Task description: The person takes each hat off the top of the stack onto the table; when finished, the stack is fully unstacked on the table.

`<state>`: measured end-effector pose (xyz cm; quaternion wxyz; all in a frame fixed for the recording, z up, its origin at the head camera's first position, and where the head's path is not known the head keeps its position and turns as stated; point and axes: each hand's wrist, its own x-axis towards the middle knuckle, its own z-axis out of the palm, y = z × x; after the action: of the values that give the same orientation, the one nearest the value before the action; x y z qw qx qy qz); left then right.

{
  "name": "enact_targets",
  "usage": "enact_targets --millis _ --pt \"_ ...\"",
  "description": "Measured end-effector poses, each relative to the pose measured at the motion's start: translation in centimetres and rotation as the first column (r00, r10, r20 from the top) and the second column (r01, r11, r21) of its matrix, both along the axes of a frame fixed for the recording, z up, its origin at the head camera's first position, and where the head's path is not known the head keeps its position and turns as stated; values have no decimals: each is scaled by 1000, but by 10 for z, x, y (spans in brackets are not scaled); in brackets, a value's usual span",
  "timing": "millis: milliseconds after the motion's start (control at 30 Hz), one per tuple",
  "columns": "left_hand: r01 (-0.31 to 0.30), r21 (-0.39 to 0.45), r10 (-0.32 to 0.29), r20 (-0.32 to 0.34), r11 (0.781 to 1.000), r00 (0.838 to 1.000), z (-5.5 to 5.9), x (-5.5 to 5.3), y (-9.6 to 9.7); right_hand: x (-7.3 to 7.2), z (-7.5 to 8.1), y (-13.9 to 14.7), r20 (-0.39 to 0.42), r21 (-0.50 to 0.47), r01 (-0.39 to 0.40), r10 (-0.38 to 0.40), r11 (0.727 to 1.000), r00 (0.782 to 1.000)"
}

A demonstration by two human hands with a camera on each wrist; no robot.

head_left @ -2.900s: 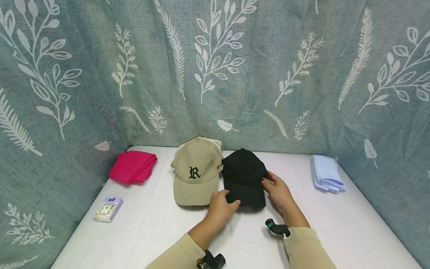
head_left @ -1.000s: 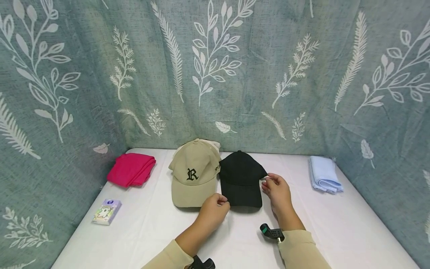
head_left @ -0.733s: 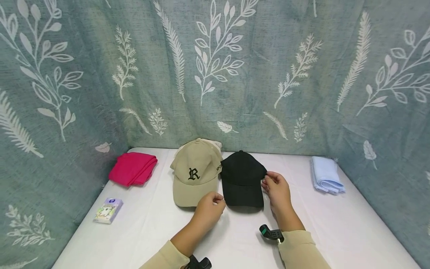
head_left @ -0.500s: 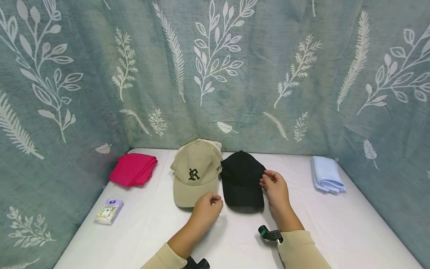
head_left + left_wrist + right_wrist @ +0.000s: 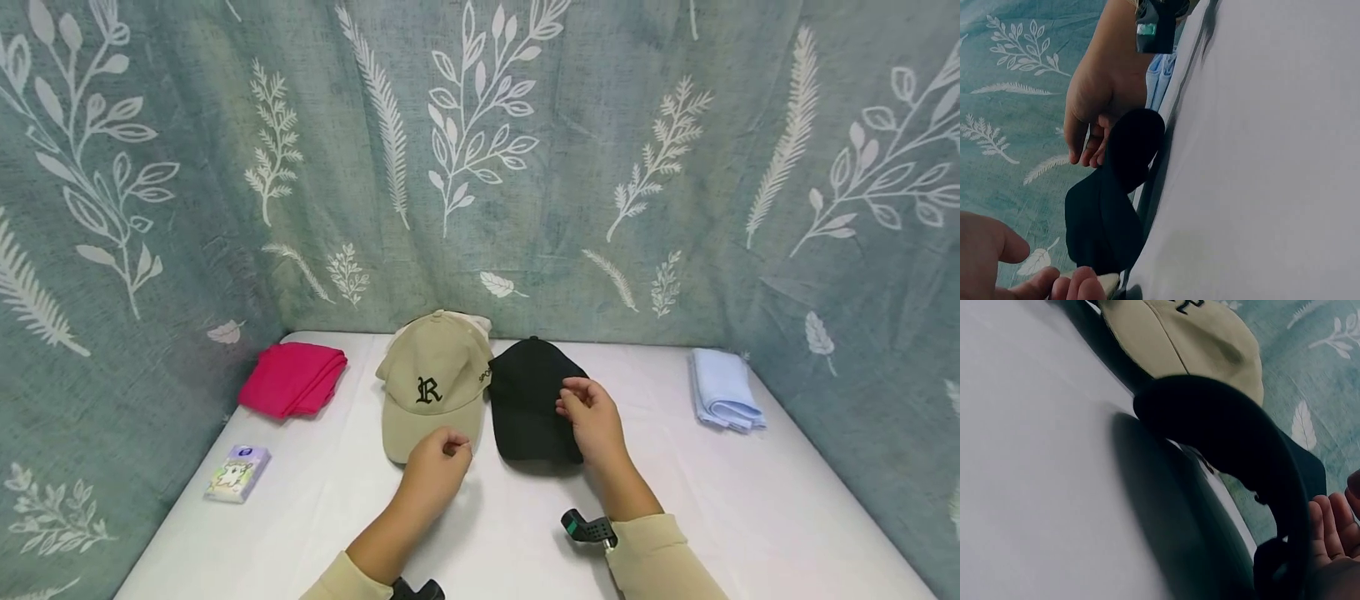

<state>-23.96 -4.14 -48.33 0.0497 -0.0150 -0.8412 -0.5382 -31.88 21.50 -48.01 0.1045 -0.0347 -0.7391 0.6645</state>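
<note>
A black baseball cap (image 5: 527,392) sits on the white-covered table, right beside a beige cap (image 5: 431,354) with a dark letter R. My left hand (image 5: 438,467) hovers in front of the beige cap's brim, fingers loosely bent and holding nothing. In the left wrist view its thumb and fingers (image 5: 1082,287) are apart. My right hand (image 5: 596,421) overlaps the right side of the black cap in the head view, fingers loose, gripping nothing. From the right wrist view, the black brim (image 5: 1210,406) arches off the table, with the right fingers (image 5: 1335,519) beyond it; contact cannot be told.
Something whitish (image 5: 480,323) shows behind the beige cap. A folded red cloth (image 5: 292,379) and a small tissue pack (image 5: 237,473) lie on the left. A folded light blue cloth (image 5: 723,387) lies on the right. A patterned curtain (image 5: 555,275) surrounds the table.
Both hands were at the black cap. The left hand has come off its brim and moved left and nearer; the right hand has let go of its right edge and moved left.
</note>
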Motion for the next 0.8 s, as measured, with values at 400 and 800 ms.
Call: enact_targets --millis 400,800 --pt "-86 30 84 66 996 994 3 -2 -33 12 9 -26 -52 156 -94 104 983 993" --pt "-116 -73 118 25 991 993 -2 -7 -53 18 14 -48 -84 221 -140 162 965 983"
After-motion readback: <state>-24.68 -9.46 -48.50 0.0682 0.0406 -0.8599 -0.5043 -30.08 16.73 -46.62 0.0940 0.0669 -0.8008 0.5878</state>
